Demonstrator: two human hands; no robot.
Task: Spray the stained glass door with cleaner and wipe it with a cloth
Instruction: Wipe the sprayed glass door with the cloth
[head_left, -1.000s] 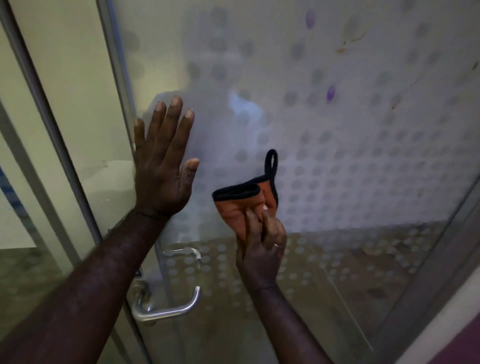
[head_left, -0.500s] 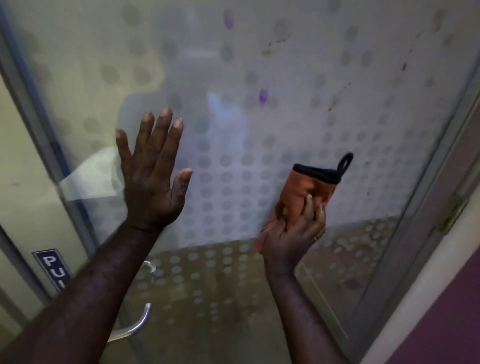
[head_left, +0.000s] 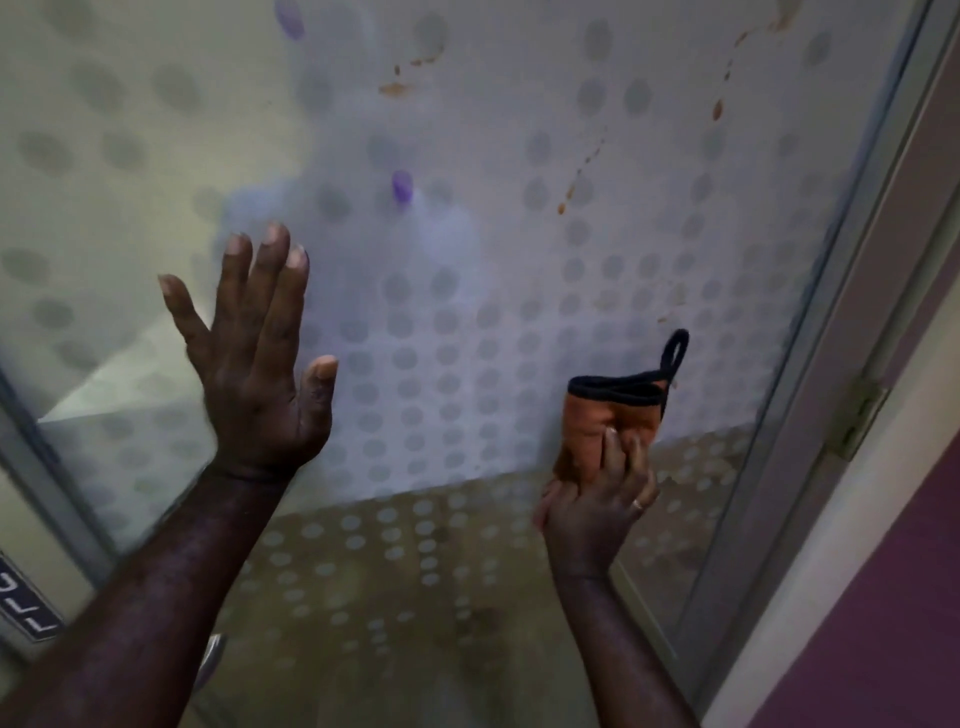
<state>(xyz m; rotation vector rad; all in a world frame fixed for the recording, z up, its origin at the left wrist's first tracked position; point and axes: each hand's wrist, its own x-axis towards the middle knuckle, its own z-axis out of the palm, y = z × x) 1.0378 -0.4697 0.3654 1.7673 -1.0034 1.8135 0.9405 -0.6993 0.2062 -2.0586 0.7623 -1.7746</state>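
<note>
The glass door (head_left: 519, 156) fills the view, frosted with rows of dots. Brown streaks and specks (head_left: 576, 176) run down its upper right, and purple spots (head_left: 402, 187) mark the upper middle. My left hand (head_left: 260, 358) lies flat against the glass at centre left, fingers spread and holding nothing. My right hand (head_left: 602, 493) presses an orange cloth (head_left: 613, 421) with black trim and a black loop against the glass at lower right, below the brown streaks. No spray bottle is in view.
The door's metal frame (head_left: 852, 312) with a brass hinge (head_left: 857, 415) runs down the right side, next to a purple wall (head_left: 893, 597). A blue sign plate (head_left: 26, 608) and part of the metal handle (head_left: 210, 660) sit at lower left.
The view has swung right and upward, so the handle has slid almost out of sight. My right hand has carried the cloth rightward across the glass. My left hand stays flat on the door.
</note>
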